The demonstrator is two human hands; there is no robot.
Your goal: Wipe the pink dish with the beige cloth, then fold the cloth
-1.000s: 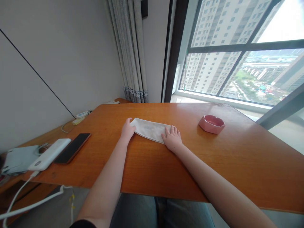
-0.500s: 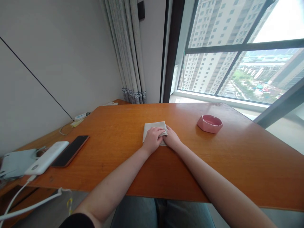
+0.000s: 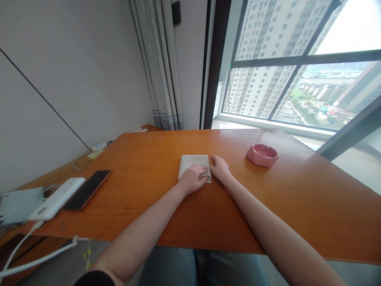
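Note:
A light grey folded cloth (image 3: 190, 161) lies flat on the wooden table, its layers showing at the lower right corner. My left hand (image 3: 193, 178) rests on the lower part of the cloth, fingers stretched over it and not gripping. Just past the cloth's right edge is my right hand (image 3: 219, 167), low over the tabletop, its fingers loosely bent and apart with nothing in them. The underside of each palm is hidden.
To the right stands a pink ashtray (image 3: 262, 155). A black phone (image 3: 87, 190) and a white power bank (image 3: 58, 198) with a plugged-in cable lie at the left. The table (image 3: 143, 155) borders a window; a power strip (image 3: 102, 145) sits by the wall.
My right hand has let go of the cloth and moved slightly right. My left hand has shifted a little down on the cloth, whose folded edge now lies flatter.

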